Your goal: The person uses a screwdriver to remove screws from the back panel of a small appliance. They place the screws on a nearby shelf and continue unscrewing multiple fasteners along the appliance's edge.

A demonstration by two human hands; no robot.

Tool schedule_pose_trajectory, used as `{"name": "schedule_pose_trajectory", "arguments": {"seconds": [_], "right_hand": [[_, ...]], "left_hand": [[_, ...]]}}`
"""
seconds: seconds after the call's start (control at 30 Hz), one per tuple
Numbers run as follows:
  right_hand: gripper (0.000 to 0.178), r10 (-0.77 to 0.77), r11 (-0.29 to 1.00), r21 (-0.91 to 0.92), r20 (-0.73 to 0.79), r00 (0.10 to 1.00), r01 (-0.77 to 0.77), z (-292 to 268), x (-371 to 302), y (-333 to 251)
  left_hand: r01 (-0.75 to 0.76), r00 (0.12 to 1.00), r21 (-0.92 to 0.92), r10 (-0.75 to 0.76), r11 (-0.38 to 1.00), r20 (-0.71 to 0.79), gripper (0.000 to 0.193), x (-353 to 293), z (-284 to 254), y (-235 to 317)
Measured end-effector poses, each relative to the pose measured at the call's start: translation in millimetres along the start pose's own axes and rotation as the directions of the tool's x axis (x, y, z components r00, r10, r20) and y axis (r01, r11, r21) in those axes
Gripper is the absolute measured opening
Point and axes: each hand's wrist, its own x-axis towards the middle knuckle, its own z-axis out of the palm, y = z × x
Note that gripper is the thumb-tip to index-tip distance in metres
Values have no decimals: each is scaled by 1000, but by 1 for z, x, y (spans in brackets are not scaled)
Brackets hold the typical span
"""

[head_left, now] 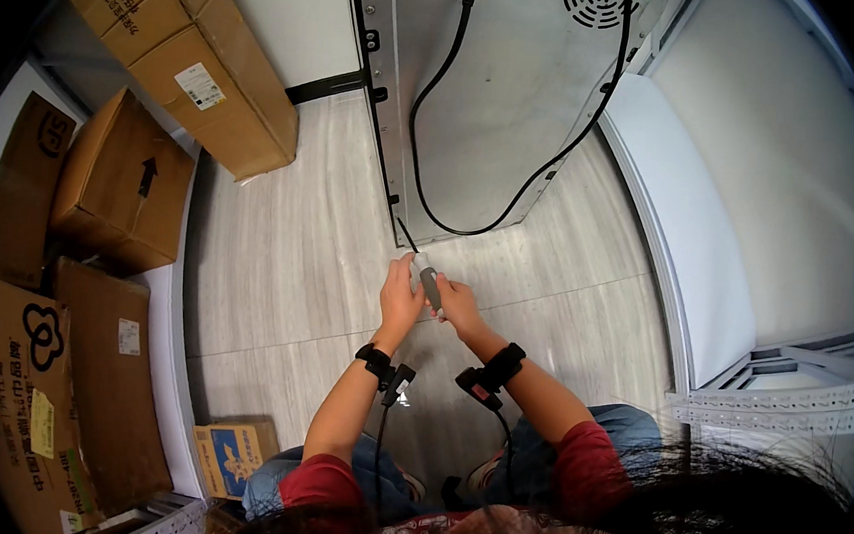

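A screwdriver with a grey handle and a thin dark shaft is held between my two hands. Its tip points up and left, at the lower left corner of a grey metal cabinet panel. My right hand is closed round the rear of the handle. The fingers of my left hand are bent against the front of the handle, close to the shaft. Whether the tip sits in a screw at the panel's edge is too small to tell.
A black power cable hangs in a loop across the panel. Cardboard boxes line the left side, with a tall carton beyond them. A small box stands by my left leg. A white panel borders the right.
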Motion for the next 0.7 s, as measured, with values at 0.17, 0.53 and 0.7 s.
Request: {"name": "schedule_pose_trajectory", "arguments": {"seconds": [0.17,0.53,0.7], "right_hand": [[38,-254,920,-317,-32,967,231,3,-5,5],[40,-210,933,-312,-69,975,179,3,-10,-3],[36,-566,718,-507,-27,824,476,11,-21,1]], "left_hand": [[-142,984,82,132,986,119,41,14,-24,2],[-327,936,135,301,935,184,43,18,-9,5],[-278,959,164,262,947,109,45,18,-13,10]]}}
